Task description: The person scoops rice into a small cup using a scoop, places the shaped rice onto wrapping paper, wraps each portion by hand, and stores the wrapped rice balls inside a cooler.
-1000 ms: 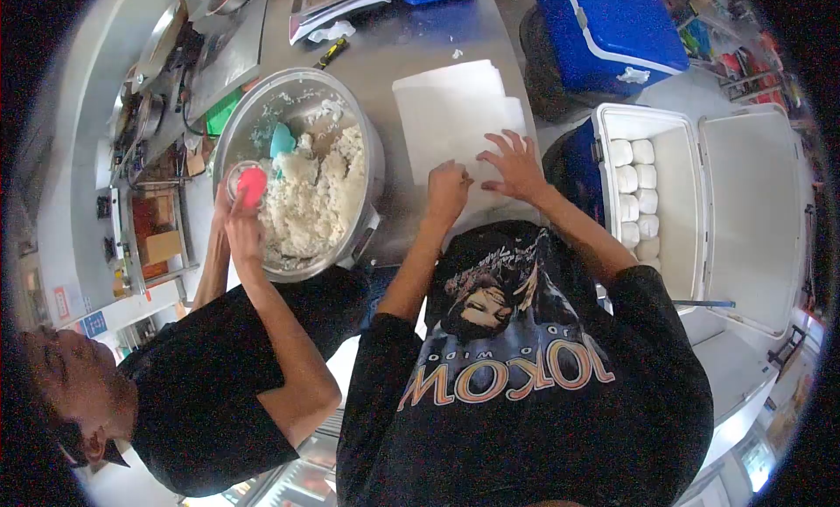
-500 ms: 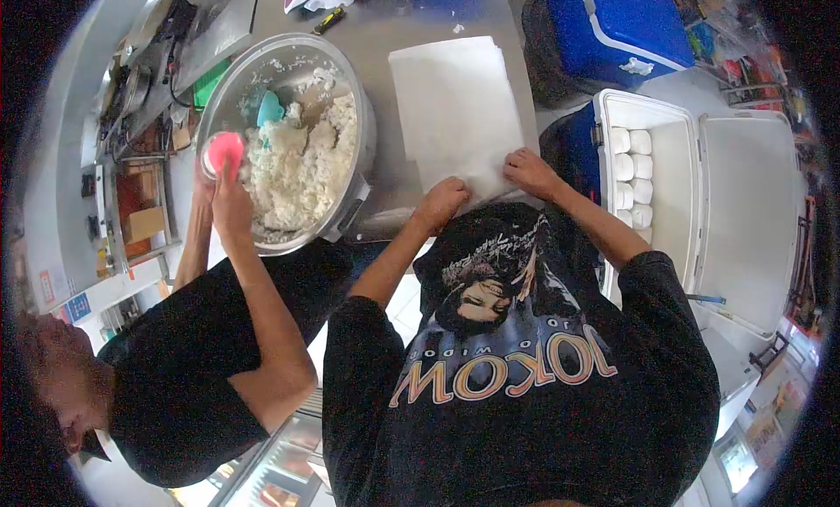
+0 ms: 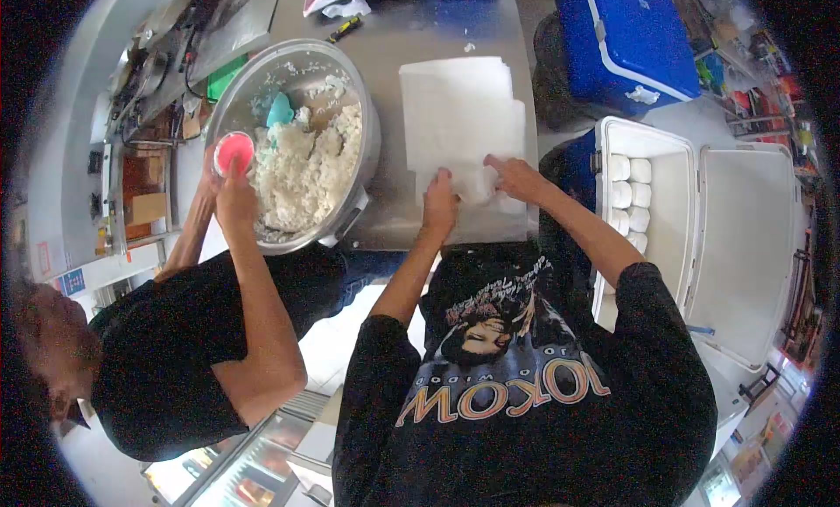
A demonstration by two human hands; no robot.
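White paper sheets [image 3: 455,104] lie stacked on the metal table in front of me, their edges not quite lined up. My left hand [image 3: 440,205] is at the near left part of the stack, fingers and thumb closed on a sheet. Across from it, my right hand [image 3: 516,180] pinches the sheet near its right side, index finger extended over the paper. Between both hands the paper looks wrinkled and slightly raised. How many sheets are gripped is hidden.
Left of the paper stands a big metal bowl [image 3: 372,148] of cooked rice [image 3: 302,179] with a turquoise scoop [image 3: 280,111]. A co-worker's hand [image 3: 234,201] holds a pink-and-white round container [image 3: 234,152]. To the right, an open cooler [image 3: 669,209] holds white wrapped packs [image 3: 620,195]; a blue cooler [image 3: 639,34] stands behind.
Both my hands have moved forward from the table's near edge, over the paper. The top sheets now sit offset from those below. The co-worker's pink container has tilted.
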